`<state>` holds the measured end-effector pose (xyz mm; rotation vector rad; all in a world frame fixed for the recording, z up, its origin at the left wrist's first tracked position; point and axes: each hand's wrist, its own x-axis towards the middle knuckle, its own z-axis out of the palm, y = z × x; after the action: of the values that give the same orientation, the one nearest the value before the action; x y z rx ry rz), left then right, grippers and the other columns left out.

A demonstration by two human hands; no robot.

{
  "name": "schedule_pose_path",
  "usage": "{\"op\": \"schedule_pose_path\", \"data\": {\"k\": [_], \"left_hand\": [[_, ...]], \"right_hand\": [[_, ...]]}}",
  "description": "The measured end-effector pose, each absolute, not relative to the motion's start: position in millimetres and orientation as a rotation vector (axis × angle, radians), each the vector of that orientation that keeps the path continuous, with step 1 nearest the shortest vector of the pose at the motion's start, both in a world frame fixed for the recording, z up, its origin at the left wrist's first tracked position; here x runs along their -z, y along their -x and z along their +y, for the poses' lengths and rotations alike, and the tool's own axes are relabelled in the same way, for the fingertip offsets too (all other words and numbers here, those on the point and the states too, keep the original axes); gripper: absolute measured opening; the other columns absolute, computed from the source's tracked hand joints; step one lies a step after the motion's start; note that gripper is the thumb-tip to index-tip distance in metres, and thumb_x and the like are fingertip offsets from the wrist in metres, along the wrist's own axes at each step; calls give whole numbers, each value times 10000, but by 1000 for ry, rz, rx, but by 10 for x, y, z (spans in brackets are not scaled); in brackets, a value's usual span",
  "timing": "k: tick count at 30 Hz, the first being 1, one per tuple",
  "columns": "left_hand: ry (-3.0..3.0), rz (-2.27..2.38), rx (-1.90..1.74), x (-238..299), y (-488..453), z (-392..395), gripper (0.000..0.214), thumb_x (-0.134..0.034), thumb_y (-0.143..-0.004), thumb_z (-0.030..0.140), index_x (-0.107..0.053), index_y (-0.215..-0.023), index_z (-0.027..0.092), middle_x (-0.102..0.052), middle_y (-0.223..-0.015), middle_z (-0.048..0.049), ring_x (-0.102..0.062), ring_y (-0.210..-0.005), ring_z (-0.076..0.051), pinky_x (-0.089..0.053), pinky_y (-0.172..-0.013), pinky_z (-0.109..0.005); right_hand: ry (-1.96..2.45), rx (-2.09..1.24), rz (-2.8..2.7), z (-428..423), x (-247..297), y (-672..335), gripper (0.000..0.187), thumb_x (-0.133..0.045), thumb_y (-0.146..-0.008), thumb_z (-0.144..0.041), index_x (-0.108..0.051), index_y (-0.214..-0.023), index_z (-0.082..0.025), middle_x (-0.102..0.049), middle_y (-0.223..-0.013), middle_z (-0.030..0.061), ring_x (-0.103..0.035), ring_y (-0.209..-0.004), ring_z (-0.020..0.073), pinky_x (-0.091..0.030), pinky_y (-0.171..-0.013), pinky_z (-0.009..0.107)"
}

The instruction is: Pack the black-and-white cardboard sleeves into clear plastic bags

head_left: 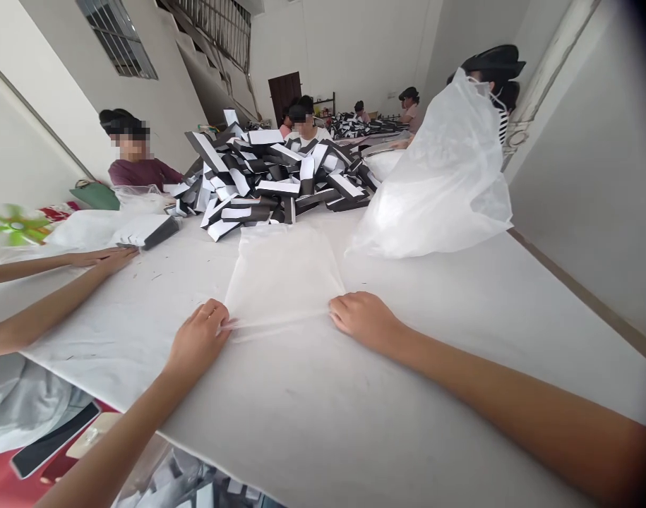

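A flat, translucent white bag (285,271) lies on the white-covered table (280,416) in front of me. My left hand (203,331) grips its near left corner, fingers curled and pinched together. At the near right corner, my right hand (362,317) pinches the bag's edge in the same way. Between both hands the near edge is stretched, with small creases. Beyond the bag's far edge rises a large heap of black-and-white folded pieces (277,173).
A full, tall white sack (439,176) stands at the right. On the left, another person's hands (108,259) rest beside a stack of white pieces (145,229). A phone (55,439) lies below the table's left edge. Several people sit around the far side.
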<state>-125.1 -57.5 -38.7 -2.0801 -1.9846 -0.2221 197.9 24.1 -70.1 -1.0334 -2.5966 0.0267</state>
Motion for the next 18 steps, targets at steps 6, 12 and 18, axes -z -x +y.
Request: {"op": "schedule_pose_path", "data": {"k": [6, 12, 18], "left_hand": [[2065, -2306, 194, 334, 1384, -701, 166, -392, -773, 169, -471, -901, 237, -579, -816, -1, -530, -646, -176, -372, -547, -258], [2343, -2234, 277, 429, 1550, -800, 524, -393, -840, 260, -449, -1360, 275, -565, -1141, -51, -579, -881, -203, -485, -789, -330], [2411, -2010, 198, 550, 1632, -902, 554, -375, -894, 308, -409, -1446, 349, -431, -1405, -59, -405, -1265, -301, -319, -1065, -493]], "right_hand": [[1075, -238, -2489, 267, 728, -2001, 206, -434, -787, -17, -489, -789, -215, -631, -823, 48, -543, -734, 185, -343, -617, 298], [1080, -491, -2322, 324, 763, -2062, 376, -413, -697, 38, -545, -927, -227, -659, -1055, 41, -588, -926, 196, -448, -704, 307], [952, -560, -2466, 321, 711, -2125, 567, -433, -614, 65, -632, -1027, -269, -597, -1328, -5, -510, -1258, 243, -393, -1019, 472]]}}
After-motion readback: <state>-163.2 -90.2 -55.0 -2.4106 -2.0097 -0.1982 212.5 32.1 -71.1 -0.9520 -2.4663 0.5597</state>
